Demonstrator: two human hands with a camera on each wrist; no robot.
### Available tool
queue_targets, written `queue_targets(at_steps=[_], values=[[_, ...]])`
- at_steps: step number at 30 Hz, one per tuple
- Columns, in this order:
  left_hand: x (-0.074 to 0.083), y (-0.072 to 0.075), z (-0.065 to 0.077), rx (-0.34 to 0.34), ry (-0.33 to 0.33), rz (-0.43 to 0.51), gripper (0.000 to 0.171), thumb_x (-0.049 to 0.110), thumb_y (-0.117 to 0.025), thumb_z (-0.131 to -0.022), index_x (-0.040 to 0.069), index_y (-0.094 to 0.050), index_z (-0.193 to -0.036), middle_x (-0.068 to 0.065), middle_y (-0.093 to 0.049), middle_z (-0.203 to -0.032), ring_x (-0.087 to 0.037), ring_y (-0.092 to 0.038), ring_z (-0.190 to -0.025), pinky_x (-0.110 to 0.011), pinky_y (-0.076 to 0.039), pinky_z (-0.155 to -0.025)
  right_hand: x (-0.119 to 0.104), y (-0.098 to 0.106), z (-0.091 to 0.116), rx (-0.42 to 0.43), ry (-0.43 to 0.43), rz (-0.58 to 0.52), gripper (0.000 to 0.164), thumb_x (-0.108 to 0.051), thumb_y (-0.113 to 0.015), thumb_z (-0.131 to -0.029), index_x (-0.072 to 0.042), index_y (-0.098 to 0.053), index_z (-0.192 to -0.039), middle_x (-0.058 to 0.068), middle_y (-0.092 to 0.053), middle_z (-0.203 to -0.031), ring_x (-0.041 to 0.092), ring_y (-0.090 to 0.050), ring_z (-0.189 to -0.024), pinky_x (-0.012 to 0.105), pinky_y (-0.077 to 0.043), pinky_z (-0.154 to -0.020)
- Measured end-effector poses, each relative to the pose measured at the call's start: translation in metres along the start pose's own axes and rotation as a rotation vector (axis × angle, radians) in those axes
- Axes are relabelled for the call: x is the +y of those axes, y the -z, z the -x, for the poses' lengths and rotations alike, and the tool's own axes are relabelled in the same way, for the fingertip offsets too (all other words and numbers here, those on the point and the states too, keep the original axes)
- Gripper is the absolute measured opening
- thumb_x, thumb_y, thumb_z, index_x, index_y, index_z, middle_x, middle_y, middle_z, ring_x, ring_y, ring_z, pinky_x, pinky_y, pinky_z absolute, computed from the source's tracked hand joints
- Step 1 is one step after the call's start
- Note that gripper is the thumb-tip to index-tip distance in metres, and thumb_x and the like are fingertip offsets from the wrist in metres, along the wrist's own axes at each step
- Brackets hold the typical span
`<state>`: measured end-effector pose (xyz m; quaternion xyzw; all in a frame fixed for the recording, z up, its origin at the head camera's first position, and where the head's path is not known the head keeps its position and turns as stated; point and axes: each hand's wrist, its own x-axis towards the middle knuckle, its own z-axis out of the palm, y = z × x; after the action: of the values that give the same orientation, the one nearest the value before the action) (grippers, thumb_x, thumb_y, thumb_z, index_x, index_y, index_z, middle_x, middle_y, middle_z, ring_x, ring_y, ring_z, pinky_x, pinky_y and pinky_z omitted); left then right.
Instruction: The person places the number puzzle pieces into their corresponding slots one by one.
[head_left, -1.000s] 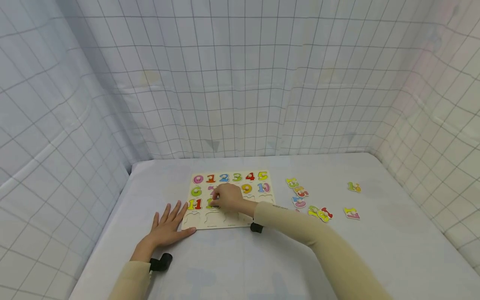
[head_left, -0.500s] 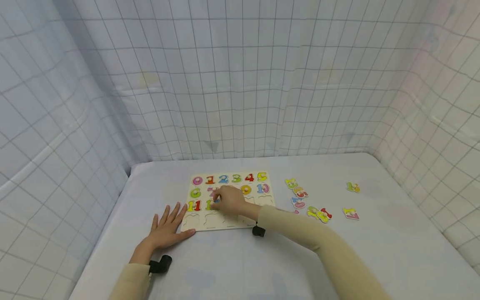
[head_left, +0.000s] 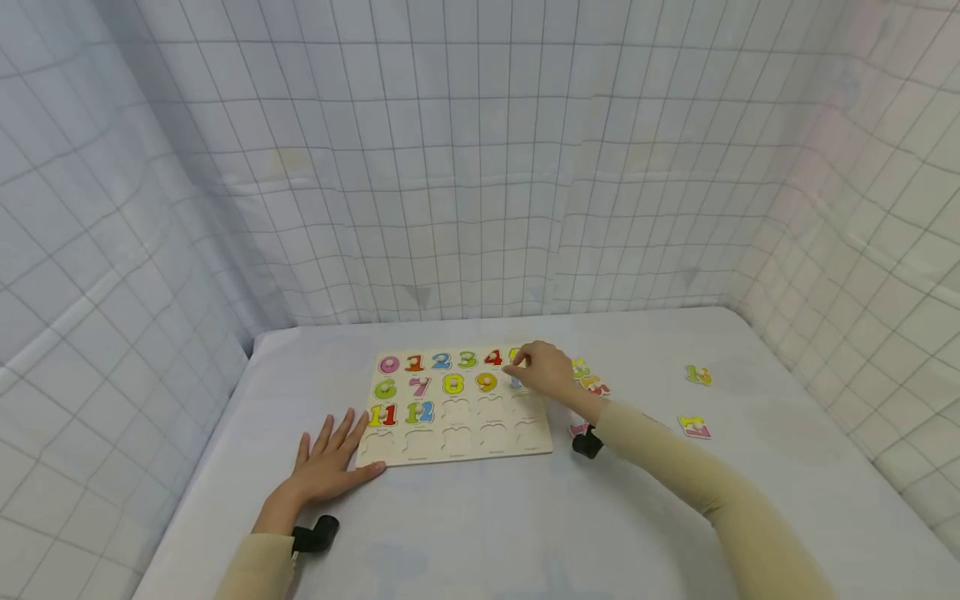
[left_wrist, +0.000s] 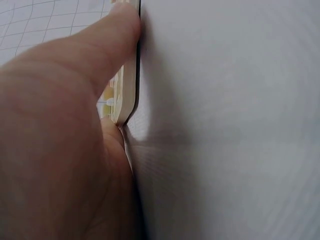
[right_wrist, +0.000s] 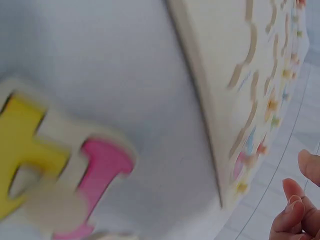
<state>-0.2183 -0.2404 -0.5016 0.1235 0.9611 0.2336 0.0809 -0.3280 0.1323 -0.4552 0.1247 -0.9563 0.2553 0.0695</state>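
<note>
A wooden number puzzle board point(head_left: 512, 435) lies on the table, its top rows filled with coloured number pieces and several bare recesses nearer me. Green and blue, the 12 piece point(head_left: 420, 412) sits in the third row beside the 11 piece point(head_left: 383, 415). My left hand point(head_left: 326, 471) is spread at the board's left side, thumb at its front corner; the left wrist view shows that thumb against the edge. Over the board's right end, my right hand point(head_left: 547, 371) overlaps the 5 and 10 pieces. In the right wrist view its thumb and fingers point(right_wrist: 290, 217) stand apart, holding nothing.
Right of the board lie loose number pieces, among them a red and orange one point(head_left: 595, 386), a green and orange one point(head_left: 699, 375) and a yellow and pink one point(head_left: 695, 427). My right forearm hides others. A gridded white curtain point(head_left: 480, 208) surrounds the table.
My right hand has left the 12 piece and moved right, uncovering the 7 and 8 pieces and the 12 in its row. The left hand stays at the board's edge.
</note>
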Motion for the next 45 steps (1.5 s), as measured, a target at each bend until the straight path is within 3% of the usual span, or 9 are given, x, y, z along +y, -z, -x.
queue_targets(at_steps=[4,9,16,25,31,36,45], values=[[-0.006,-0.004,-0.002,0.0,0.024,-0.047,0.098,0.072,-0.05,-0.082,0.018,-0.011,-0.154,-0.014,-0.002,-0.158,-0.038,0.012,-0.14,-0.06,0.022,-0.1,0.032,0.019,0.002,0.024,-0.095,0.058,0.027,-0.039,-0.073,-0.083,-0.012,-0.068,-0.082,0.0,-0.054,-0.071,0.016,-0.049,-0.06,0.027,-0.037,-0.047],[-0.008,-0.006,-0.004,-0.004,0.033,-0.063,0.098,0.072,-0.049,-0.082,0.017,-0.01,-0.154,-0.015,-0.002,-0.158,-0.038,0.012,-0.14,-0.059,0.022,-0.1,0.063,0.032,0.003,-0.038,-0.216,0.145,0.034,-0.042,-0.07,-0.085,-0.008,-0.066,-0.086,0.004,-0.059,-0.078,0.018,-0.052,-0.063,0.03,-0.042,-0.05],[-0.001,-0.002,-0.001,-0.006,0.018,-0.027,0.097,0.069,-0.051,-0.083,0.015,-0.013,-0.154,-0.016,-0.003,-0.157,-0.04,0.012,-0.14,-0.06,0.022,-0.1,0.081,0.037,0.007,-0.133,-0.279,0.22,0.036,-0.039,-0.068,-0.087,-0.003,-0.067,-0.089,0.006,-0.063,-0.08,0.018,-0.055,-0.061,0.03,-0.044,-0.049],[-0.01,-0.008,-0.005,0.004,0.025,-0.048,0.099,0.073,-0.049,-0.082,0.019,-0.009,-0.154,-0.014,-0.003,-0.158,-0.038,0.012,-0.14,-0.058,0.024,-0.099,0.083,0.033,0.01,-0.124,-0.268,0.24,0.03,-0.033,-0.065,-0.09,-0.004,-0.065,-0.085,0.004,-0.06,-0.075,0.018,-0.055,-0.06,0.03,-0.044,-0.049],[-0.001,-0.001,-0.003,-0.028,0.039,-0.047,0.098,0.071,-0.05,-0.083,0.015,-0.011,-0.154,-0.016,-0.002,-0.157,-0.04,0.012,-0.14,-0.059,0.022,-0.1,0.084,0.03,0.011,-0.096,-0.25,0.272,0.026,-0.028,-0.065,-0.091,-0.002,-0.066,-0.09,0.006,-0.061,-0.076,0.019,-0.055,-0.061,0.031,-0.045,-0.052],[0.0,-0.002,-0.001,-0.014,0.036,-0.037,0.097,0.07,-0.051,-0.083,0.016,-0.012,-0.154,-0.017,-0.004,-0.157,-0.04,0.012,-0.14,-0.059,0.022,-0.1,0.083,0.03,0.009,-0.053,-0.229,0.263,0.023,-0.026,-0.065,-0.09,-0.003,-0.066,-0.087,0.006,-0.062,-0.078,0.018,-0.055,-0.061,0.03,-0.044,-0.05],[0.005,0.001,0.001,-0.014,0.035,-0.031,0.097,0.069,-0.052,-0.083,0.015,-0.013,-0.154,-0.016,-0.003,-0.157,-0.039,0.012,-0.14,-0.06,0.02,-0.101,0.043,0.028,0.002,-0.016,-0.081,0.203,0.022,-0.028,-0.069,-0.088,-0.005,-0.067,-0.088,0.004,-0.06,-0.079,0.018,-0.052,-0.062,0.033,-0.044,-0.055]])
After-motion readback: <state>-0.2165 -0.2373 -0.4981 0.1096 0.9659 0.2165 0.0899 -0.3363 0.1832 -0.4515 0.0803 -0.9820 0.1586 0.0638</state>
